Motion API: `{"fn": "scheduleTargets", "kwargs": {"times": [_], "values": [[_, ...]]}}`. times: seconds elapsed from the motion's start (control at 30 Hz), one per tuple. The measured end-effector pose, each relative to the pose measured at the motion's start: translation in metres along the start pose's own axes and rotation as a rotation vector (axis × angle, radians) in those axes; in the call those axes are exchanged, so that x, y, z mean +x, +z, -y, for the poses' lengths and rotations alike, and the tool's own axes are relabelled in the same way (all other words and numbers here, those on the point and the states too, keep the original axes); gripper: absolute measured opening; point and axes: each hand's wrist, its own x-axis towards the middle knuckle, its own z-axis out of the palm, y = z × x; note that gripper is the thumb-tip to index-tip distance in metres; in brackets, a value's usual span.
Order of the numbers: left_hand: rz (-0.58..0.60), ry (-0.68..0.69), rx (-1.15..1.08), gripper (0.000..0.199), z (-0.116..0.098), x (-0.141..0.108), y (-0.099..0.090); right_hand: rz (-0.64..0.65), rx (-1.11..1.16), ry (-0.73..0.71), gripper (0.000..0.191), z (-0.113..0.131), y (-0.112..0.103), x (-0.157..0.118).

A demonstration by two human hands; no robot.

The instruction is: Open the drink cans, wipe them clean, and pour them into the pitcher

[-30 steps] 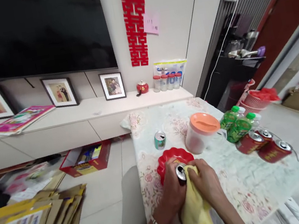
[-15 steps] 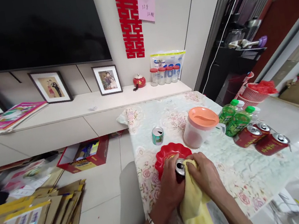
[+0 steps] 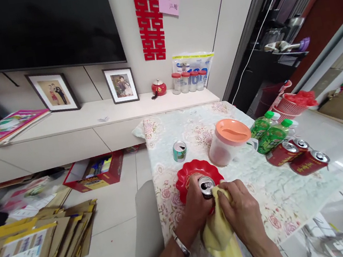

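My left hand (image 3: 194,202) is wrapped round a dark drink can (image 3: 206,186), its opened silver top facing up. Pinched in my right hand (image 3: 241,204) is a yellow cloth (image 3: 221,232), whose upper end touches the can's side near the rim. The rest of the cloth hangs down toward me. Just behind the can lies a red scalloped plate (image 3: 194,168), partly covered by my hands. A small teal can (image 3: 179,151) stands beyond the plate, with its top opened.
A clear jug with an orange lid (image 3: 233,131) stands behind my right hand. Green bottles (image 3: 270,138) and red cans (image 3: 310,162) are grouped at the right of the flowered tablecloth (image 3: 186,121). Flattened cardboard (image 3: 69,246) lies on the floor at left.
The can's top has tipped more toward the camera. My right hand and the cloth have shifted slightly down and right, leaving more of the can top exposed. The view has tilted slightly.
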Motion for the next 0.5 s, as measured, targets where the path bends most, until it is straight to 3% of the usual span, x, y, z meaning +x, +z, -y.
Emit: {"fn": "scheduleTargets", "kwargs": {"times": [0.17,0.27,0.5], "values": [[0.138,0.082,-0.020,0.070,0.003,-0.001,-0.008,0.015,-0.026,-0.065,0.017,0.005,0.010,0.000],[0.166,0.109,-0.010,0.061,0.004,-0.002,-0.011,0.038,-0.025,-0.094,0.020,0.010,0.014,-0.002],[0.098,0.134,-0.013,0.034,0.008,-0.001,-0.010,0.029,-0.023,-0.127,0.023,0.020,0.017,-0.005]]}}
